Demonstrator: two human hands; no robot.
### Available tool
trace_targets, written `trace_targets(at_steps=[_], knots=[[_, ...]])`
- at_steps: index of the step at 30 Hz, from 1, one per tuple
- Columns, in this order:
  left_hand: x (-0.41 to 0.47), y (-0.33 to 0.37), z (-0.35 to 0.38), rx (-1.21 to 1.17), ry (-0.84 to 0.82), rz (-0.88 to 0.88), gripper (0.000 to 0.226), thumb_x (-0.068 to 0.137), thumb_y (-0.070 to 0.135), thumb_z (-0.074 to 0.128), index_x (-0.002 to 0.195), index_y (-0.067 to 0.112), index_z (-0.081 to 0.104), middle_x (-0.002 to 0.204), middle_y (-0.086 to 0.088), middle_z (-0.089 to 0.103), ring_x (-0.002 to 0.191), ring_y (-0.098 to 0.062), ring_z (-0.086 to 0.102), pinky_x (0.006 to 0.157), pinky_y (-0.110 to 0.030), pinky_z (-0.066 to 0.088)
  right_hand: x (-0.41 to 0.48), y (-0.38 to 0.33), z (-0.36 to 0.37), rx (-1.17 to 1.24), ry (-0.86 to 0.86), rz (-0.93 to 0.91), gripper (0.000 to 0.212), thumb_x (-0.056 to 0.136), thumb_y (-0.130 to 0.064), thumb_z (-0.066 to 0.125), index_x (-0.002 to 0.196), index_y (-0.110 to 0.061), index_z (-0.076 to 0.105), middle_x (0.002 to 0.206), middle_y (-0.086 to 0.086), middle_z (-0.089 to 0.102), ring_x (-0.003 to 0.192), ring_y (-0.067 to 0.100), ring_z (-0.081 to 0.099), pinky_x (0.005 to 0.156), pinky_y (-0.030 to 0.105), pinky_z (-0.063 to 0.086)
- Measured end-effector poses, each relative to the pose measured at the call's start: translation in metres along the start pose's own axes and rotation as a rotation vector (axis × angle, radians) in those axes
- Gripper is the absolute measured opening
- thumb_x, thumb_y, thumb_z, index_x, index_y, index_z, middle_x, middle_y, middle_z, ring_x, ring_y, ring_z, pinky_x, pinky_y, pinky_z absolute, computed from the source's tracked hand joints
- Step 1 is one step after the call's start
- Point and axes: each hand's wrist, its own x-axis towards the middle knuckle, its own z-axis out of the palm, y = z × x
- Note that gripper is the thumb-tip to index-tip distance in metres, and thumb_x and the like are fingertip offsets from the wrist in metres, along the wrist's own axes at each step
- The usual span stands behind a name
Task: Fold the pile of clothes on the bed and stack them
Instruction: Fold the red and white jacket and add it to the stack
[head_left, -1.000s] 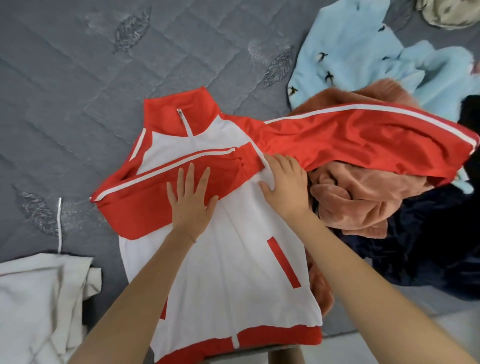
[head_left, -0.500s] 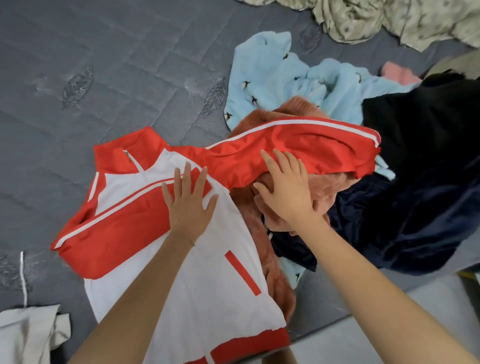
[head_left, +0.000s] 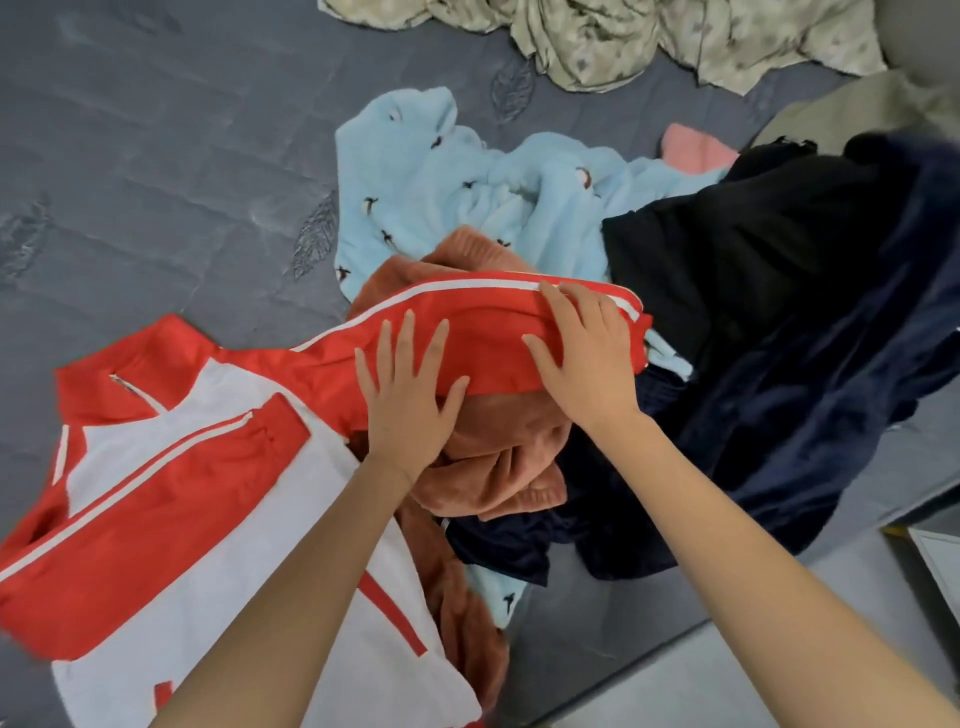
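1. Bed (head_left: 156, 156): grey quilted cover.
2. Red-and-white track jacket (head_left: 208, 519): front up, near left of the bed, one sleeve (head_left: 488, 338) draped over the clothes pile.
3. Clothes pile (head_left: 779, 415): unfolded, right of the jacket.
4. Left hand (head_left: 410, 400), right hand (head_left: 582, 358): both flat on the sleeve, fingers spread.

Red-and-white zip jacket (head_left: 208, 519): front up, flat at 8 o'clock, one sleeve folded across its chest, the other sleeve (head_left: 488, 338) draped toward 2 o'clock under my left hand (head_left: 410, 400) and right hand (head_left: 582, 358). Heaped unfolded: rust fleece (head_left: 504, 452) beneath that sleeve, pale blue fleece (head_left: 431, 171) at 12 o'clock, black garment (head_left: 727, 249) and navy garment (head_left: 805, 415) at 3 o'clock.
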Motion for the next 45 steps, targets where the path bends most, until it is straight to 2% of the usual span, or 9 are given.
trace_targets(at_steps=[14,18,21,24,28,31,38,43,45], knots=[[0.025,0.058,0.015,-0.025,-0.121,0.061,0.067,0.093,0.059,0.028,0.152,0.029,0.029,0.162,-0.012,0.016,0.149,-0.035,0.015,0.116,-0.063,0.012,0.015,0.084,-0.023,0.096,-0.178,0.287,0.050,0.099,-0.023,0.053,0.144,-0.005,0.042,0.127,0.017,0.057,0.122,0.035,0.048,0.107,0.042,0.033],[0.025,0.055,0.017,-0.039,-0.170,0.053,0.069,0.091,0.062,0.024,0.153,0.031,0.027,0.164,-0.008,0.011,0.149,-0.034,0.013,0.116,-0.062,0.011,0.007,0.085,-0.021,0.073,-0.141,0.312,0.023,0.096,-0.020,0.056,0.112,-0.005,0.065,0.109,0.014,0.057,0.106,0.031,0.050,0.093,0.037,0.039],[0.022,0.052,0.011,-0.097,-0.194,0.039,0.070,0.090,0.062,0.023,0.152,0.031,0.028,0.164,-0.007,0.007,0.150,-0.032,0.009,0.118,-0.058,0.007,0.001,0.075,-0.024,0.137,-0.115,0.323,0.018,0.095,-0.024,0.057,0.084,-0.010,0.060,0.087,0.004,0.057,0.085,0.021,0.050,0.076,0.033,0.041],[0.013,0.047,0.000,-0.234,-0.180,0.039,0.062,0.094,0.055,0.034,0.150,0.030,0.033,0.163,-0.008,0.010,0.149,-0.030,0.010,0.119,-0.054,0.008,-0.004,0.056,-0.031,0.200,-0.094,0.329,0.027,0.097,-0.030,0.057,0.078,-0.012,0.057,0.068,0.001,0.057,0.065,0.017,0.049,0.061,0.032,0.034],[-0.007,0.036,-0.018,-0.416,-0.147,0.153,0.058,0.096,0.049,0.039,0.147,0.021,0.038,0.157,-0.007,0.028,0.144,-0.028,0.026,0.116,-0.051,0.024,-0.003,0.013,-0.029,0.458,-0.130,0.328,0.018,0.096,-0.029,0.058,0.079,-0.025,0.061,0.066,-0.010,0.055,0.063,0.004,0.049,0.064,0.028,0.037],[-0.027,0.019,-0.033,-0.542,-0.167,0.223,0.063,0.095,0.045,0.039,0.145,0.008,0.040,0.151,-0.012,0.038,0.140,-0.023,0.033,0.115,-0.048,0.029,0.000,-0.032,-0.020,0.683,-0.217,0.401,0.025,0.095,-0.023,0.060,0.080,-0.002,0.062,0.066,0.000,0.048,0.063,0.008,0.043,0.061,0.021,0.036],[-0.074,-0.047,-0.084,-1.060,-0.075,-0.119,0.059,0.096,0.030,0.053,0.148,0.016,0.030,0.151,0.003,0.036,0.141,-0.011,0.034,0.115,-0.037,0.034,-0.005,-0.133,0.006,0.710,-0.118,0.421,0.018,0.090,-0.022,0.067,0.077,-0.011,0.060,0.056,-0.003,0.040,0.052,0.006,0.034,0.055,0.020,0.032],[-0.101,-0.093,-0.104,-1.013,-0.250,-0.102,0.073,0.084,0.022,0.076,0.141,0.023,0.031,0.134,0.020,0.041,0.123,0.012,0.043,0.098,-0.010,0.040,-0.020,-0.207,0.036,0.850,-0.357,0.431,0.019,0.094,-0.014,0.063,0.083,0.000,0.056,0.058,-0.003,0.052,0.043,0.002,0.047,0.047,0.015,0.041],[-0.111,-0.113,-0.102,-1.011,-0.156,-0.244,0.066,0.085,0.018,0.075,0.138,0.019,0.035,0.129,0.013,0.049,0.112,0.013,0.050,0.096,-0.010,0.043,-0.031,-0.236,0.050,0.969,-0.494,0.496,0.011,0.097,-0.016,0.059,0.093,-0.005,0.057,0.072,0.005,0.062,0.047,0.011,0.061,0.049,0.024,0.053]])
